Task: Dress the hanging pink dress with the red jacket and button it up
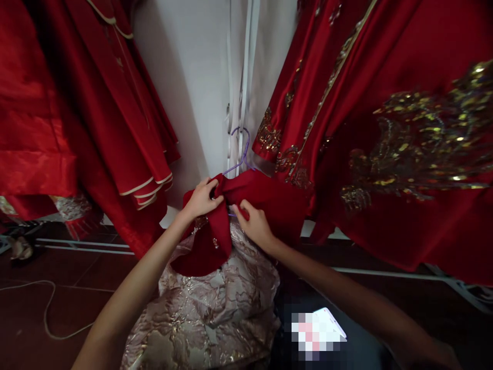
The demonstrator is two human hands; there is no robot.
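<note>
A red garment (269,205) hangs on a purple wire hanger (242,149) in front of me, its collar bunched at the centre. My left hand (200,198) is closed, pinching the red fabric at the collar. My right hand (254,223) grips the same red fabric just below and to the right. Beneath the red top spreads a pale pink and gold brocade cloth (208,303), lying across my lap.
Red robes (103,113) hang at the left, and a red gown with gold embroidery (404,144) hangs at the right. A white wall with cables (242,77) stands behind. A cord (46,308) trails on the dark floor. A phone (319,329) rests at lower right.
</note>
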